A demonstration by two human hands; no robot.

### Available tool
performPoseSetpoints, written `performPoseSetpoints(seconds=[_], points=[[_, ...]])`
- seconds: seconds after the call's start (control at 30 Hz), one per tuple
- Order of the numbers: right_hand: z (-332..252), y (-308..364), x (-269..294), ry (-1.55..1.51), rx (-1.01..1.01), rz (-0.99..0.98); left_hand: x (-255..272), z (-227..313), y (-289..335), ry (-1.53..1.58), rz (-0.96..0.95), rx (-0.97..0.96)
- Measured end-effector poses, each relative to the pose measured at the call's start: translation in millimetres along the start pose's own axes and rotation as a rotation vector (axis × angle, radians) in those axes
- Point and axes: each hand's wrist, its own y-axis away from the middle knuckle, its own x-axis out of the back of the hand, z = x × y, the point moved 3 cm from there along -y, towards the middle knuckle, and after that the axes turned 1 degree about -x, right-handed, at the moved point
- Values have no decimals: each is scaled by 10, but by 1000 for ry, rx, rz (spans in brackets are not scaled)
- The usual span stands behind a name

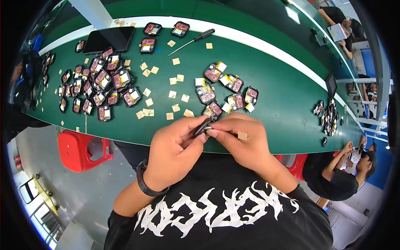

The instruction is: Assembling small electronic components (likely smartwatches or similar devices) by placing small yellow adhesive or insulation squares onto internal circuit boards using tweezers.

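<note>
Sitting close against the near edge of a long green desk (pixel 287 104), a person in a black shirt with white lettering holds both hands together just above that edge. The left hand (pixel 173 152), with a dark band at the wrist, has its fingers (pixel 192 125) curled tight around a small black casing (pixel 203 126), which pokes out between thumb and forefinger. The right hand (pixel 243 139) meets it from the other side, fingers narrowed to a pinch on the end of the same casing, and a small tan square pad (pixel 242 135) sits on the back of that hand. Just beyond the knuckles lies a loose cluster of similar small units (pixel 225 89), open-faced with pink and yellow insides, some touching one another. To the left of them, tan squares (pixel 160 89) are scattered over the green surface, well apart from each other. Farther left sits a much larger heap of the same units (pixel 98 83), crowded and overlapping. Beyond the middle of the desk a screwdriver (pixel 192 41) with a black handle lies at a slant, and near the far white edge rests a dark flat tablet (pixel 109 39) with a few more units beside it. Off to the right, another pile of dark parts (pixel 329 116) sits on the desk, and a second person in black sits below it on the far side of a red stool (pixel 81 150).
</note>
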Motion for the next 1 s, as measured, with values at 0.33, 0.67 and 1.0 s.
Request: performPoseSetpoints(seconds=[0.33,0.67,1.0], points=[[66,-47,-15,-187,-296,-49,73,-15,57,-33,-100,36],[136,-25,-81,-368,-506,-144,165,52,12,-22,-208,73],[136,6,-67,-244,-544,-203,110,45,21,64,-231,251]])
